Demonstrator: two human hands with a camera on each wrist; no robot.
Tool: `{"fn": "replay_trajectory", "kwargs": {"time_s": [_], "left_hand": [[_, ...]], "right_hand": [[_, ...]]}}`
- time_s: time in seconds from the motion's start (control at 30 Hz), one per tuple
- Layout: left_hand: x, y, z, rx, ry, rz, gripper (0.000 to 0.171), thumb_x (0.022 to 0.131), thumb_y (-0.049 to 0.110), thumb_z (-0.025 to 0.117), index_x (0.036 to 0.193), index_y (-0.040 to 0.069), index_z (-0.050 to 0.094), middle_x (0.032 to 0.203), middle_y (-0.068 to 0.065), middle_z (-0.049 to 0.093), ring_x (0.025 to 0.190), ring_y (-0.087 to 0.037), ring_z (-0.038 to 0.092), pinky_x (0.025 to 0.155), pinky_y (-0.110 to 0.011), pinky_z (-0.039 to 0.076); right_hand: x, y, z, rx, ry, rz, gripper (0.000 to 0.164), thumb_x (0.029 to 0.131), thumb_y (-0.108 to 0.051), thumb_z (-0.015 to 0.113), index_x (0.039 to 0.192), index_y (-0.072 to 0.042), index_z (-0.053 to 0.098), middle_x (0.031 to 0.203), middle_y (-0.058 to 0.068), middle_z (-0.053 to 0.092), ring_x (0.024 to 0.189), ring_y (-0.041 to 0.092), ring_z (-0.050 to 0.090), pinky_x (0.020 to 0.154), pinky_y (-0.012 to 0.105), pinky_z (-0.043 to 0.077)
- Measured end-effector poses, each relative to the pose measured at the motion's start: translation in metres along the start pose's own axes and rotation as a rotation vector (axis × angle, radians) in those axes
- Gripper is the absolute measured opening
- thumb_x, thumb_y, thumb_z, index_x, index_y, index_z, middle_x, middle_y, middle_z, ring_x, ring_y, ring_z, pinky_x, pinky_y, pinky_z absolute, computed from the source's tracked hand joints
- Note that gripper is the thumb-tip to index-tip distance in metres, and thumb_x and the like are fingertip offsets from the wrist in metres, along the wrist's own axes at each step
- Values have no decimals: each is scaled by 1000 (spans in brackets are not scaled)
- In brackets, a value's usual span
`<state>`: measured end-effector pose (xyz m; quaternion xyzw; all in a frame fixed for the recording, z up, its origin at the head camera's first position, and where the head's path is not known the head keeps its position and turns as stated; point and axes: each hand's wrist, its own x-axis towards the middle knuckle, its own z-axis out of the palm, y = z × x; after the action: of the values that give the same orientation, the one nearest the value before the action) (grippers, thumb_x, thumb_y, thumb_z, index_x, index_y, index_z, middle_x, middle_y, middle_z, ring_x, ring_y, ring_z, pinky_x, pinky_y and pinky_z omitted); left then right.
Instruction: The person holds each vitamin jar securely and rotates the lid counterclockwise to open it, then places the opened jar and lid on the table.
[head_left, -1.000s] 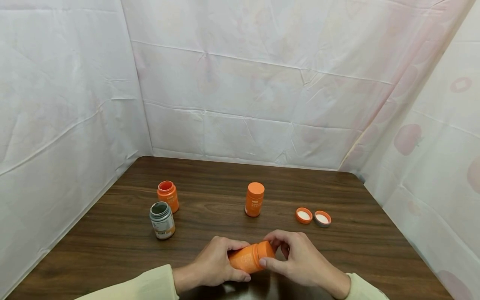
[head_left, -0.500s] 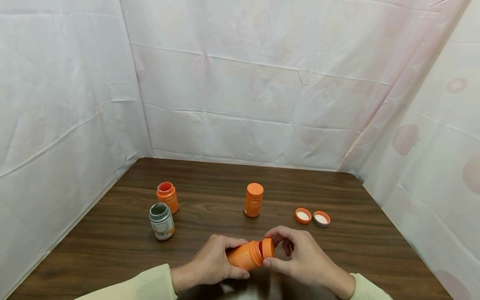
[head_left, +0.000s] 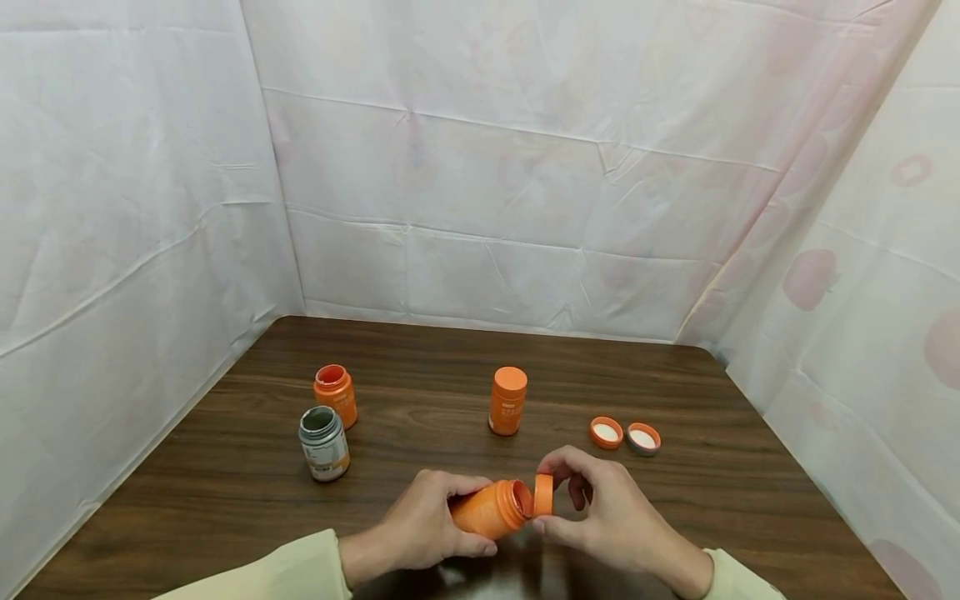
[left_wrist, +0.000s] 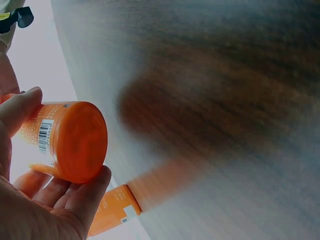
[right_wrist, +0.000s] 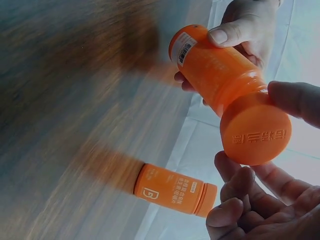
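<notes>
My left hand (head_left: 425,523) grips an orange pill bottle (head_left: 486,512), tilted with its open mouth toward the right. Its bottom and barcode label face the left wrist camera. My right hand (head_left: 606,515) pinches the bottle's orange cap (head_left: 543,495) between thumb and fingers, just off the mouth. Raised lettering shows on the cap's top in the right wrist view. Farther back, a capped orange bottle (head_left: 508,402) stands upright on the table.
On the left of the wooden table (head_left: 420,367) stand an uncapped orange bottle (head_left: 337,398) and an uncapped grey bottle (head_left: 326,450). An orange cap (head_left: 606,433) and a grey-rimmed cap (head_left: 643,439) lie inside-up at right. White sheets (head_left: 480,167) hang around the table.
The cap has come off the held bottle and moved slightly right with my right hand, baring the bottle's mouth. My left hand keeps its hold, shifting only slightly.
</notes>
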<state>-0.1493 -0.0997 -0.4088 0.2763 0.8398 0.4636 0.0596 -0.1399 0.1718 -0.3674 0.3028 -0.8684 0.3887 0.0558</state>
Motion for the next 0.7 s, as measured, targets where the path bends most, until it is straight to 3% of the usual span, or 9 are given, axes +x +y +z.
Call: {"fn": "replay_trajectory", "kwargs": {"time_s": [0.2, 0.53, 0.7], "left_hand": [[-1, 0, -1, -6, 9, 14, 50, 73, 30, 95, 119, 31, 75, 104, 18, 72, 86, -2, 62, 79, -25, 49], [-1, -2, -2, -3, 12, -1, 49, 72, 32, 95, 118, 31, 76, 103, 19, 72, 86, -3, 62, 78, -25, 50], [-2, -3, -3, -1, 19, 0, 50, 72, 33, 95, 118, 31, 76, 104, 18, 72, 86, -3, 62, 79, -25, 50]], "right_hand": [[-1, 2, 0, 6, 19, 22, 48, 73, -21, 94, 107, -27, 61, 91, -13, 64, 67, 14, 54, 58, 24, 46], [-1, 8, 0, 33, 64, 61, 52, 69, -22, 96, 105, -21, 59, 80, -9, 59, 66, 13, 54, 58, 24, 47], [-1, 10, 1, 75, 79, 70, 54, 69, -20, 97, 108, -19, 59, 83, -7, 62, 65, 16, 54, 57, 24, 47]]}}
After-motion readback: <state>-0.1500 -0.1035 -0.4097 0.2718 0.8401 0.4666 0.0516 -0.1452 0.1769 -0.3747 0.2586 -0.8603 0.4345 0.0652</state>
